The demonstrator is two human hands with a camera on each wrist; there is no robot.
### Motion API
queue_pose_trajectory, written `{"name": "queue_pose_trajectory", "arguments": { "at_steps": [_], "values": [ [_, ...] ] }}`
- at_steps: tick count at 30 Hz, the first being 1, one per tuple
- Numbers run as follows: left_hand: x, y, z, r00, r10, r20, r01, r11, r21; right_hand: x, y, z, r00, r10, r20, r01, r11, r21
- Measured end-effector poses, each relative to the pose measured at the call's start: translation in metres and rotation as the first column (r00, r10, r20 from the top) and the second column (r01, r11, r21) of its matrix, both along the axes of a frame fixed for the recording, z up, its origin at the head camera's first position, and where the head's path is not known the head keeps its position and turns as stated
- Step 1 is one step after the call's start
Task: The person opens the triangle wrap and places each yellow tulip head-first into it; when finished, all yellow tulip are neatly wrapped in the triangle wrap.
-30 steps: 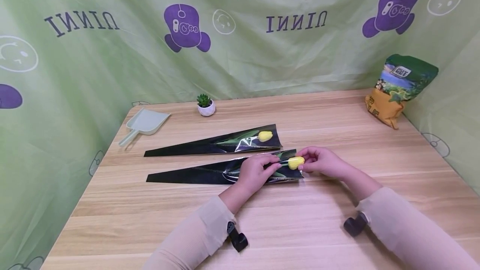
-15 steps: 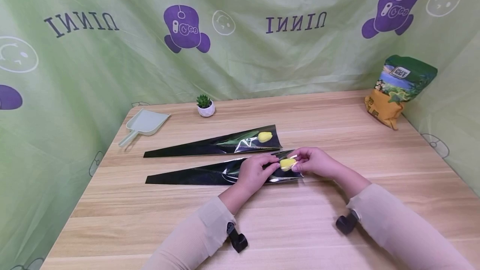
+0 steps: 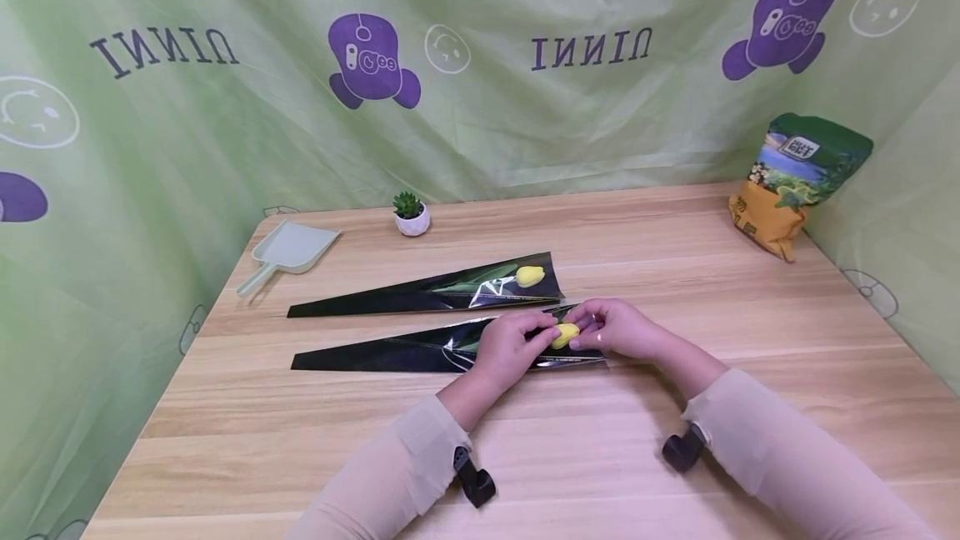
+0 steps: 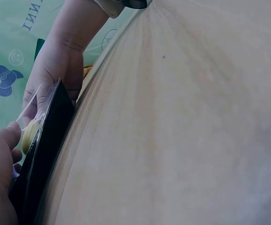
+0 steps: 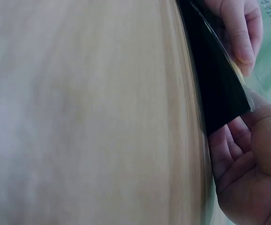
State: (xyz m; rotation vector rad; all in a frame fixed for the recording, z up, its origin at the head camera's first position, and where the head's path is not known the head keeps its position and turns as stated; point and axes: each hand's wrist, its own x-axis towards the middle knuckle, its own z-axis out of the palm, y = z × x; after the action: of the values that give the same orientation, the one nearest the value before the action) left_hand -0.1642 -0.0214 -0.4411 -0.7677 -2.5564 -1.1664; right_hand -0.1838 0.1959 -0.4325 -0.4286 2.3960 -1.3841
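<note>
A yellow tulip (image 3: 565, 335) lies with its head inside the wide mouth of the nearer black flower sleeve (image 3: 375, 354), which has a clear film front. My right hand (image 3: 618, 332) pinches the bloom at the sleeve's mouth, fingertips within the film. With thumb and fingertips, my left hand (image 3: 510, 348) pinches the edge of the clear film beside the bloom; the left wrist view shows that film drawn up from the black backing (image 4: 46, 140). The stem is mostly hidden under the left hand. Just behind lies a second black sleeve (image 3: 375, 298) with another yellow tulip (image 3: 530, 276) inside.
A pale dustpan (image 3: 292, 246) lies at the back left of the wooden table (image 3: 585, 457). Near the back edge stands a small succulent in a white pot (image 3: 412, 220). A green and orange bag (image 3: 798, 182) leans at the back right against the green curtain (image 3: 570, 132).
My right hand has moved left, pushing the tulip's bloom from the sleeve's mouth deeper under the film. The left hand has stayed at the sleeve.
</note>
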Motion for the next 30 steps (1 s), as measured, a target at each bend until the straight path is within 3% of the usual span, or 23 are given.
{"name": "queue_pose_trajectory", "arguments": {
  "at_steps": [7, 13, 18, 30],
  "values": [
    [-0.001, 0.0, 0.0, 1.0, -0.001, 0.0, 0.001, 1.0, -0.015, 0.001, -0.004, 0.006, 0.998, 0.008, -0.062, -0.002, 0.996, 0.091],
    [-0.002, -0.001, -0.001, 1.0, 0.003, -0.012, -0.004, 1.0, -0.029, 0.002, 0.003, 0.013, 1.0, 0.006, -0.02, -0.004, 0.997, 0.077],
    [-0.003, -0.001, -0.002, 1.0, 0.005, -0.009, -0.005, 0.999, -0.042, 0.0, 0.017, 0.017, 0.999, -0.031, 0.018, 0.03, 0.997, 0.07],
    [-0.004, -0.004, 0.001, 0.999, -0.032, 0.002, 0.032, 0.99, -0.14, -0.008, 0.044, 0.026, 0.991, -0.132, -0.038, 0.134, 0.989, 0.066]
  ]
}}
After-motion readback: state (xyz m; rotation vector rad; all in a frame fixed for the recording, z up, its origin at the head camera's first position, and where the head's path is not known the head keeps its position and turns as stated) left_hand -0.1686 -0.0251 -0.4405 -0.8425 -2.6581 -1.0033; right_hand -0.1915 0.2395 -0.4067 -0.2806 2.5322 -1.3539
